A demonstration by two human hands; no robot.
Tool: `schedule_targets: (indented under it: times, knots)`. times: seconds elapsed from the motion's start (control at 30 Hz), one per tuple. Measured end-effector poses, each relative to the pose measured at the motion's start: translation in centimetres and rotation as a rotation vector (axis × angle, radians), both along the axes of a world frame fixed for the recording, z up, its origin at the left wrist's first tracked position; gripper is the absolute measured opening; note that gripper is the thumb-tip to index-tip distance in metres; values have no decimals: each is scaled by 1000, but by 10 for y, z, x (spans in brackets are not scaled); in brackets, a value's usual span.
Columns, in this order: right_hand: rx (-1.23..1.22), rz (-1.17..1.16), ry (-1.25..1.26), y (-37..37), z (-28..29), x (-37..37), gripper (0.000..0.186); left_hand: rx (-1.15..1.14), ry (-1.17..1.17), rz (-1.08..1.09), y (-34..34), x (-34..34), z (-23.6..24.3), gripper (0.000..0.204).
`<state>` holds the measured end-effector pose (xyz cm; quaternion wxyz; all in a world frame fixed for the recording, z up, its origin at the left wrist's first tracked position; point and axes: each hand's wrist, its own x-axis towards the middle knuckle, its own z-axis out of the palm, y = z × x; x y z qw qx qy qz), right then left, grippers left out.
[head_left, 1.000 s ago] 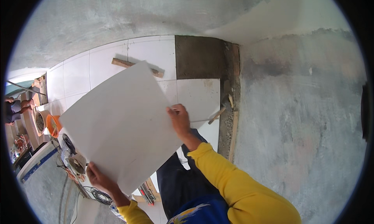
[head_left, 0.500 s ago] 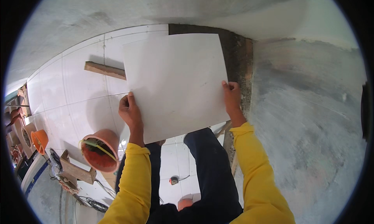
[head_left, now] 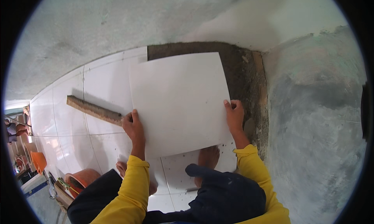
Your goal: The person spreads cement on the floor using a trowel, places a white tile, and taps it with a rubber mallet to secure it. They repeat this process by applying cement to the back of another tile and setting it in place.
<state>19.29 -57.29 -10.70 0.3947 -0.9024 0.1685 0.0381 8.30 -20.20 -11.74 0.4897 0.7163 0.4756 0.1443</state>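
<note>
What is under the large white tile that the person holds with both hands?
Dark rough ground shows past the upper and right edges of the held tile; a bare foot and white floor tiles show below its lower edge. What lies directly beneath is covered.

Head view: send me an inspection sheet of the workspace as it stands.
Surface: white floor tiles; dark bare ground toward the far right corner.
Job's things: large loose tile, white, held in both hands.
Clutter: wooden strip lying on the floor tiles; reddish bucket and orange bucket at left.
Hands: left hand and right hand grip the loose tile's opposite side edges.
Cables: cannot tell; lower-left detail too small.
Surroundings: grey wall at right.
</note>
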Motion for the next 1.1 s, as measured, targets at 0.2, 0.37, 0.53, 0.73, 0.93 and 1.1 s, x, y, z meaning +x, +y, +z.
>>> schedule_targets:
  times: [0.2, 0.37, 0.53, 0.73, 0.93, 1.1]
  knots:
    - [-11, 44, -30, -25, -32, 25, 44, -44, -58, 57, -29, 7, -11, 43]
    - [-10, 82, -58, -27, -35, 35, 45, -25, -72, 72, -35, 6, -16, 44]
    - [-10, 104, -16, -37, -39, 44, 43, -28, -60, 89, -47, 11, -14, 40]
    - [-21, 113, -36, -42, -46, 51, 42, -30, -80, 116, -54, 12, -17, 38]
    - [2, 83, -23, -45, -46, 57, 42, -42, -84, 121, -60, 15, -24, 38]
    - [0, 84, -32, -48, -41, 64, 41, -12, -49, 119, -67, 20, -25, 38]
